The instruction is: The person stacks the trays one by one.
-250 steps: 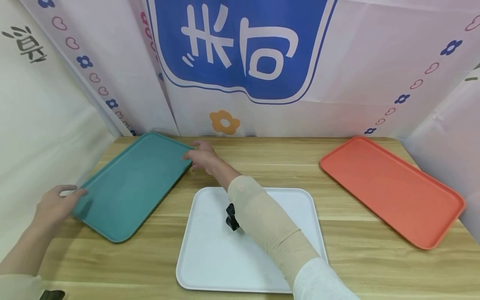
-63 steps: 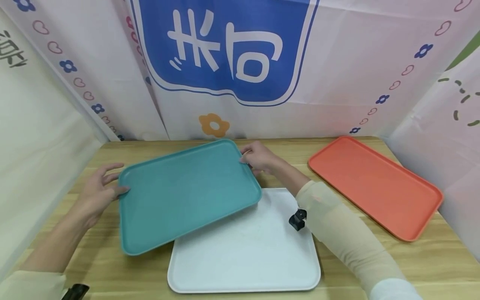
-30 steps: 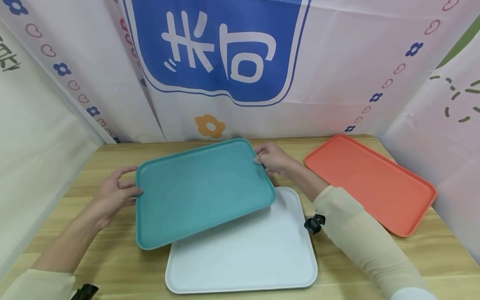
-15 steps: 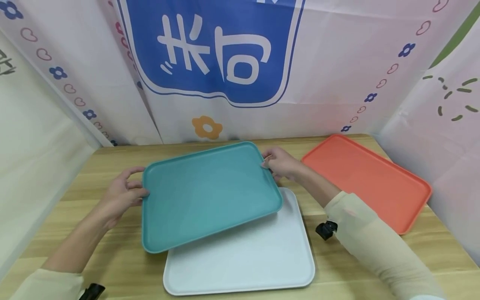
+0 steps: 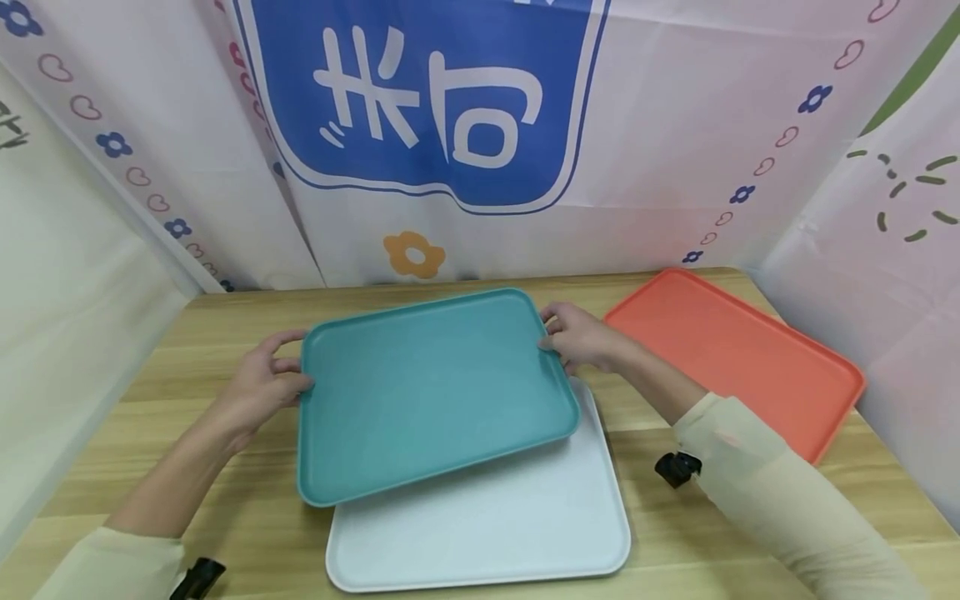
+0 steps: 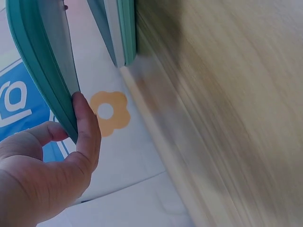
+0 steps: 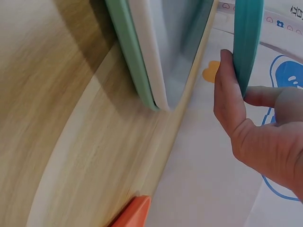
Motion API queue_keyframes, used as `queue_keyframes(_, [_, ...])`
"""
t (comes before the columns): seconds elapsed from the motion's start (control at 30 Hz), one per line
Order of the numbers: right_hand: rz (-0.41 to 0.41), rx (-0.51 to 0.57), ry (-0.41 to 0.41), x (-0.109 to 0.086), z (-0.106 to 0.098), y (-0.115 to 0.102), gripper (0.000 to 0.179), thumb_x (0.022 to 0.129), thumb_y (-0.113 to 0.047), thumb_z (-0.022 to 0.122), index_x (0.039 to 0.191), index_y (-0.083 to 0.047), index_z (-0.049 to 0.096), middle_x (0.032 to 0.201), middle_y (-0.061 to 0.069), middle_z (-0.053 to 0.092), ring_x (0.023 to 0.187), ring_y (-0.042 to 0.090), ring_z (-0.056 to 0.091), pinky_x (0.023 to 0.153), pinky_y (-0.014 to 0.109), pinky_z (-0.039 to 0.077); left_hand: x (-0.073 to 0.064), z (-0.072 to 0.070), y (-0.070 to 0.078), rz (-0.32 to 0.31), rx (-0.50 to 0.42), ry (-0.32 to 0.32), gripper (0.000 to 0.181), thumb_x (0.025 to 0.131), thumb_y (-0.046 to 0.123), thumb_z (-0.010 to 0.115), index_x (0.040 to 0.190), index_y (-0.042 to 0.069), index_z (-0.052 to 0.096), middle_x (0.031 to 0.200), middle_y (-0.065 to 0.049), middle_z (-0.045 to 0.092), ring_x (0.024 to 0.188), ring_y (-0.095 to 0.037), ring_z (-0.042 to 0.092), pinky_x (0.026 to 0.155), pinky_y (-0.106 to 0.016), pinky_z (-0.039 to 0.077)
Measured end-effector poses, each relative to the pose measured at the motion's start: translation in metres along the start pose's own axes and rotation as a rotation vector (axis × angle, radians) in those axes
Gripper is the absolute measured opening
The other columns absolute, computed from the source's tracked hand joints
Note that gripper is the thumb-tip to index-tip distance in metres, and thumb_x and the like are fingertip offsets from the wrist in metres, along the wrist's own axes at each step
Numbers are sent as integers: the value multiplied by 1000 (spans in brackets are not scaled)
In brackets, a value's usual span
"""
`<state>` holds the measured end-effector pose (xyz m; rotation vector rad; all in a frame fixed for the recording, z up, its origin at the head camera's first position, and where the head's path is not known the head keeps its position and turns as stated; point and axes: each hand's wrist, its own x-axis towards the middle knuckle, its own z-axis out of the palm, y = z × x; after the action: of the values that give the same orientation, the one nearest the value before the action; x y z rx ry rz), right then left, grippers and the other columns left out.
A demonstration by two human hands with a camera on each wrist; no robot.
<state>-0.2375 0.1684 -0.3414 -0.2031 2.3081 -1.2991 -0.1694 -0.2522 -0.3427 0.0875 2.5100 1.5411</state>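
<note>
A teal rectangular tray (image 5: 435, 392) is held level-ish and slightly turned over the white tray (image 5: 487, 533). My left hand (image 5: 258, 383) pinches its left short side; in the left wrist view the thumb and fingers grip the rim from both faces. On the opposite side, my right hand (image 5: 585, 337) pinches the right edge between thumb and fingers. Both wrist views show air between the raised teal tray and the white tray (image 7: 147, 52), which sits stacked on a light green tray (image 7: 130, 56). The teal tray hides the white tray's far part in the head view.
A red-orange tray (image 5: 742, 350) lies angled on the right of the wooden table (image 5: 187, 417), partly behind the right forearm. A printed cloth backdrop (image 5: 637, 167) rises at the table's back edge, with cloth walls at both sides.
Both hands first held the teal tray at the far left; they have carried it rightward and turned it until it overlaps the white tray. In the last half second it shifted slightly further right.
</note>
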Motion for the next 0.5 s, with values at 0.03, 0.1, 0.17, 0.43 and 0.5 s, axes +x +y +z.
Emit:
queue_keyframes(0.03, [-1, 1, 2, -1, 0, 1, 40, 105, -2, 52, 142, 6, 40, 130, 29, 58, 96, 32, 66, 67, 35, 58, 0, 1, 1, 0, 0, -2, 74, 99, -6, 52, 161, -8, 11, 122, -31, 65, 90, -12, 71, 80, -33, 63])
queue_keyframes(0.1, [-6, 3, 5, -3, -1, 1, 40, 105, -2, 52, 141, 7, 40, 127, 29, 59, 95, 31, 65, 65, 34, 57, 1, 3, 2, -2, -1, -4, 74, 99, -6, 52, 161, -8, 11, 124, -33, 63, 90, -13, 71, 80, -33, 63])
queue_keyframes(0.17, [-15, 1, 10, -4, -1, 3, 40, 104, -1, 53, 141, 8, 40, 124, 29, 59, 95, 31, 65, 65, 33, 57, 2, 4, 2, -5, -4, -7, 74, 99, -6, 51, 161, -8, 11, 126, -35, 61, 91, -13, 71, 81, -34, 63])
queue_keyframes(0.43, [-26, -8, 34, -10, -3, 9, 43, 101, 1, 57, 140, 9, 41, 111, 24, 58, 88, 28, 63, 62, 35, 57, 5, 11, 4, -2, -25, -8, 74, 99, -7, 50, 162, -6, 12, 129, -37, 58, 90, -13, 71, 79, -33, 63])
queue_keyframes(0.5, [-19, -9, 43, -12, -4, 10, 42, 100, 0, 58, 139, 9, 42, 109, 23, 58, 86, 27, 62, 61, 35, 56, 5, 14, 5, -2, -30, -12, 74, 99, -7, 51, 162, -5, 12, 126, -35, 60, 89, -13, 71, 78, -33, 63])
